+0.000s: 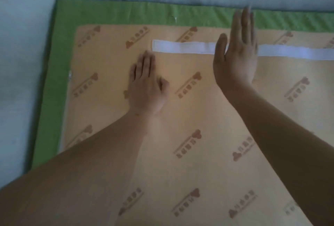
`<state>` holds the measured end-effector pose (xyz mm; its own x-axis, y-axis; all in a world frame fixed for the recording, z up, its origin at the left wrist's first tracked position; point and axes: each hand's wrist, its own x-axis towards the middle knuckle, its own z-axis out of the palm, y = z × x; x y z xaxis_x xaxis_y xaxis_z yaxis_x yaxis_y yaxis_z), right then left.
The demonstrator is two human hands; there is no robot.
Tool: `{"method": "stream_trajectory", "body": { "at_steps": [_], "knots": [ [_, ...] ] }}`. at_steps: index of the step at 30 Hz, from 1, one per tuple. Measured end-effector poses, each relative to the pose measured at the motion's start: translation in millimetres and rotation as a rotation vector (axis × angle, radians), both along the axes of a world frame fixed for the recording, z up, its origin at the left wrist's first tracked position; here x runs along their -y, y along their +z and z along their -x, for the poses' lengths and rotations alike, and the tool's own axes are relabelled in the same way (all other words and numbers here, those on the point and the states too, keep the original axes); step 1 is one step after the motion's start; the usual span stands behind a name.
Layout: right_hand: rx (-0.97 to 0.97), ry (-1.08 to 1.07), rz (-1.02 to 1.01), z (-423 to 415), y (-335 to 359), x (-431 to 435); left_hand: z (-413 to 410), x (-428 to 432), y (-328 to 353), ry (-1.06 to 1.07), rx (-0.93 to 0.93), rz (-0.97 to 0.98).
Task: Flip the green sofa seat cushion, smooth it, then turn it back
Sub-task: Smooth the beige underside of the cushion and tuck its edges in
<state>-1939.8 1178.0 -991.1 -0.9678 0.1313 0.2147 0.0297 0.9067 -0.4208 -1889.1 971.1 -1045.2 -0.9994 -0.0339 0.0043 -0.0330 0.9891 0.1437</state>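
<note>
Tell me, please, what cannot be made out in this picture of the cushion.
Head view:
Cushion: right and near edges cut off by the frame; the left hand covers part of it.
White strip: middle hidden behind the right hand, right end cut off.
Right hand: fingertips blurred; contact with the cushion unclear.
Printed marks: too blurred to read.

Both hands [147,83] [236,54] flat, fingers straight

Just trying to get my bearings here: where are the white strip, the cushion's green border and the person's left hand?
white strip [184,48]: head view, its left stretch.
green border [54,81]: head view, left edge band.
left hand [147,85]: head view, back of the hand.
</note>
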Motion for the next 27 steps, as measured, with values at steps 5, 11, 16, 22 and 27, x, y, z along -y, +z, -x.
{"method": "stream_trajectory", "body": {
  "at_steps": [5,11,16,22,27],
  "knots": [
    [0.279,0.108,-0.139,-22,-33,58,-4,50,-4,-0.03,-0.014,-0.049],
    [0.087,0.15,-0.169,-12,-24,121,-11,117,-9,-0.036,0.014,-0.028],
    [0.089,0.092,-0.139,2,-22,165,-21,165,-14,-0.041,0.005,-0.005],
    [0.266,0.146,-0.143,-1,-36,213,-19,183,-15,-0.014,-0.028,-0.088],
    [0.17,0.35,-0.259,-6,-35,266,-24,236,-19,0.014,0.006,-0.099]
  ]
}}
